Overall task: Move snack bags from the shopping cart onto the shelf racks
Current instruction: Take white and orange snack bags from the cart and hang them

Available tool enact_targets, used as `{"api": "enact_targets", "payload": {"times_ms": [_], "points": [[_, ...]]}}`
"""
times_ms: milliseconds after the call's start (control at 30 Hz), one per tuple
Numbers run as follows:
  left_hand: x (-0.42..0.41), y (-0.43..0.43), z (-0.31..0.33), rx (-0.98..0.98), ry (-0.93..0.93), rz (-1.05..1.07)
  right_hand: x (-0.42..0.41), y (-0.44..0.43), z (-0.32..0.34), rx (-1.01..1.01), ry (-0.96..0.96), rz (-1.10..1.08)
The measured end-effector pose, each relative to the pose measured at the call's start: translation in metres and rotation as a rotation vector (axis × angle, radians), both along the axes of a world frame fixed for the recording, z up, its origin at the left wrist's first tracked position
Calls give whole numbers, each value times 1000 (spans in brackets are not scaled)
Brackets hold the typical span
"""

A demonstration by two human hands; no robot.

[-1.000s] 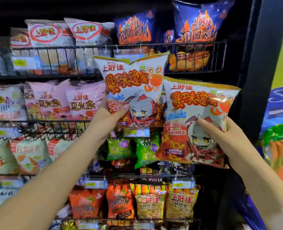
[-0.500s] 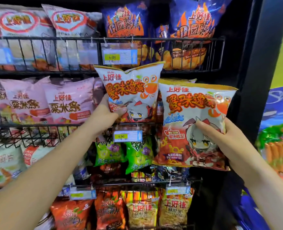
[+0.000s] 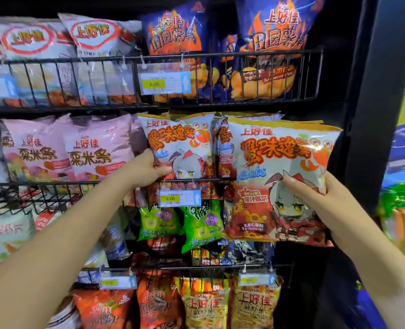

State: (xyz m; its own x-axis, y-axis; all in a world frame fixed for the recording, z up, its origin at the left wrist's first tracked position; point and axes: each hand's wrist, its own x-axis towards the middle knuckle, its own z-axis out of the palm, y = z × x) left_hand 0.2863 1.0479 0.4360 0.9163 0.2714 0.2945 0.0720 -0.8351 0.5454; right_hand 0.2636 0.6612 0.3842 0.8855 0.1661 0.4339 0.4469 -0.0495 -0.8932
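Two white-and-orange crab-flavour snack bags with a cartoon figure are in my hands. My left hand (image 3: pixel 146 170) grips the left crab snack bag (image 3: pixel 176 143) by its lower left side; the bag stands upright inside the middle wire rack (image 3: pixel 54 186), its lower part behind the rack's front rail. My right hand (image 3: pixel 315 198) holds the right crab snack bag (image 3: pixel 275 176) at its lower right side, in front of the rack, to the right of the first. More bags of the same kind show behind and between them. The shopping cart is out of view.
The top rack (image 3: pixel 220 58) holds blue flame-print bags (image 3: pixel 270 43) and white bags (image 3: pixel 97 43). Pink bags (image 3: pixel 89 150) fill the middle rack's left. Green bags (image 3: pixel 201 224) hang below a price tag (image 3: pixel 178 198). A black shelf post (image 3: pixel 372 115) stands at the right.
My left hand has pushed its bag back and down into the middle rack. My right hand has kept its bag in front of the rack. The view has tilted slightly.
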Motion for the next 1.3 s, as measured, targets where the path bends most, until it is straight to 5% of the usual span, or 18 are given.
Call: {"api": "enact_targets", "payload": {"times_ms": [400,667,800,967,1100,1300], "points": [[-9,-17,2,71,18,43,4,-16,-11,30,29,1],[-49,-52,-10,214,-275,235,11,-17,-15,26,31,-17],[-62,-91,-6,214,-460,51,16,-16,-10,14,25,-21],[-55,-131,-5,168,-378,-190,21,-11,3,12,22,14],[-42,-154,-5,-105,-129,-389,31,-9,13,13,16,34],[-22,-174,0,-170,-102,-379,47,-3,35,0,-70,60]]}}
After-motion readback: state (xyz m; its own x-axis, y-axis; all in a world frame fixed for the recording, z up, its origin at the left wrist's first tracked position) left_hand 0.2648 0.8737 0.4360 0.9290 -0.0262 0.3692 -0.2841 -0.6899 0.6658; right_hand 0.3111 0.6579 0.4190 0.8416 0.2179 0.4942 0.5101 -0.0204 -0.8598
